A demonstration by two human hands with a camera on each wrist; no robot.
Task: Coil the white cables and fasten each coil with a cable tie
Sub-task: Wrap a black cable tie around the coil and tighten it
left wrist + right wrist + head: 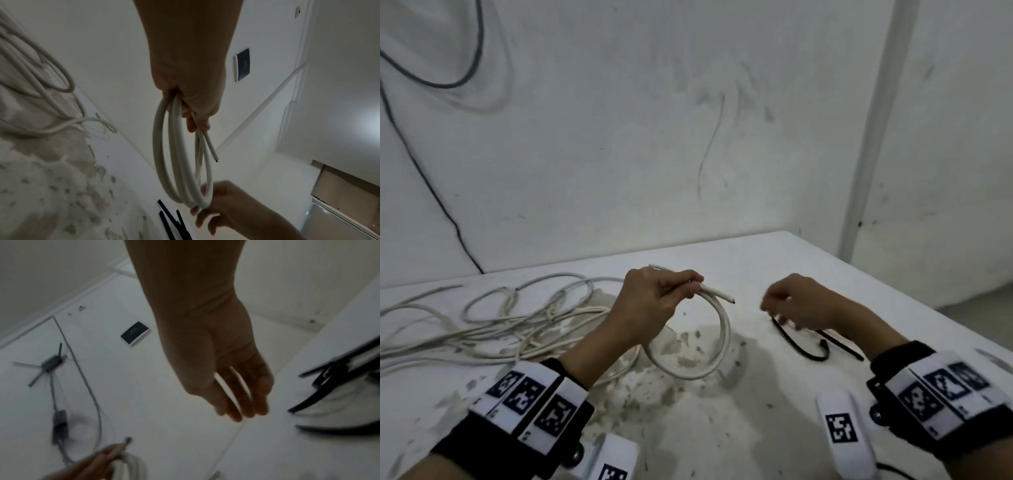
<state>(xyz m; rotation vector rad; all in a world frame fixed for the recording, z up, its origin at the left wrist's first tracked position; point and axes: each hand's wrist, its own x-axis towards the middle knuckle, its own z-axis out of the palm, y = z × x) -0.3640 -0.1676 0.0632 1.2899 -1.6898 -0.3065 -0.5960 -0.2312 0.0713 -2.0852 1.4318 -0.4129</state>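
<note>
My left hand (654, 298) grips a small coil of white cable (724, 334) at its top, holding it up over the table; the cut cable end (724, 297) sticks out past the fingers. The left wrist view shows the coil (164, 162) as several loops hanging from my left hand (191, 104). My right hand (796, 305) hovers just right of the coil over the black cable ties (808, 349), which lie on the table. In the right wrist view my right hand (236, 386) has loosely extended fingers and holds nothing; the black ties (329, 378) are blurred.
A tangle of loose white cables (500, 318) lies on the left of the white table (825, 274). The tabletop is stained and scuffed in the middle. The wall stands close behind, with a dark cable (431, 181) running down it. The table's right edge drops off.
</note>
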